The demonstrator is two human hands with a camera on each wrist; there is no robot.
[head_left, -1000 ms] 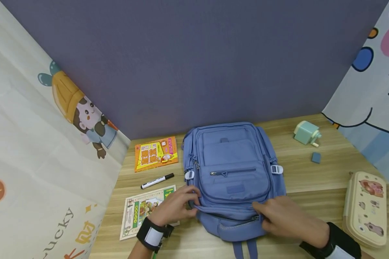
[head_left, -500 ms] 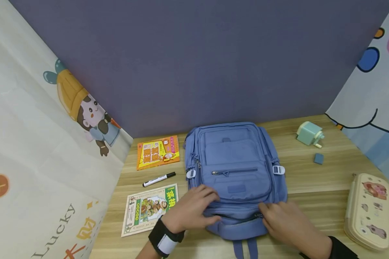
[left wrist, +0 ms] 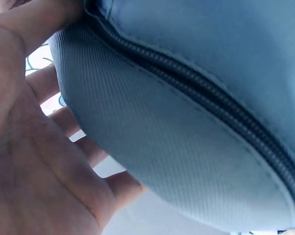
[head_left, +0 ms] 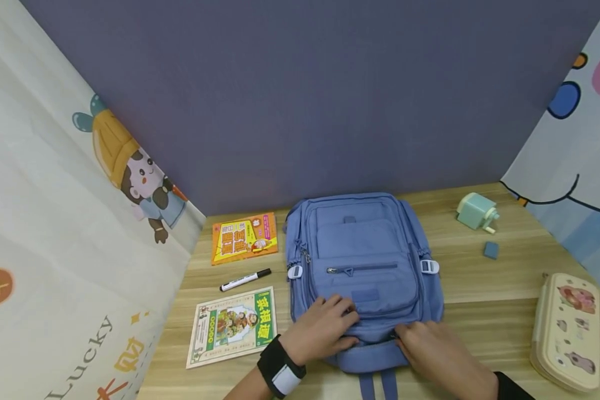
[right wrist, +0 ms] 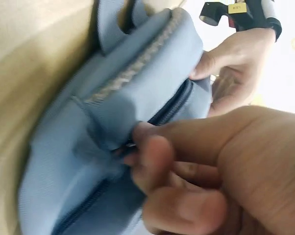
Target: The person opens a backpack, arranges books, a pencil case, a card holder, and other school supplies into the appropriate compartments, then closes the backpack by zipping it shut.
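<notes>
A blue backpack (head_left: 357, 233) lies on its back on the wooden table, its bottom end nearest me. My left hand (head_left: 322, 328) holds the fabric by the lower zipper, thumb on the near side and fingers over the bag. In the left wrist view the two rows of zipper teeth (left wrist: 201, 93) run side by side with a narrow gap. My right hand (head_left: 437, 350) pinches the zipper pull (right wrist: 125, 149) at the right part of that zipper; its fingertips mostly hide the pull. Beyond it, the right wrist view shows the left hand (right wrist: 238, 63) at the bag's edge.
Left of the bag lie an orange booklet (head_left: 244, 238), a black-capped marker (head_left: 245, 279) and a green-and-cream book (head_left: 232, 326). At right are a mint pencil sharpener (head_left: 476, 211), a small blue block (head_left: 491, 250) and a cream pencil case (head_left: 567, 330). A dark panel (head_left: 355, 100) stands behind.
My left hand has moved from the bag's lower left corner rightward along the zipper. My right hand has shifted slightly left and nearer with the zipper pull, and the hands are closer together.
</notes>
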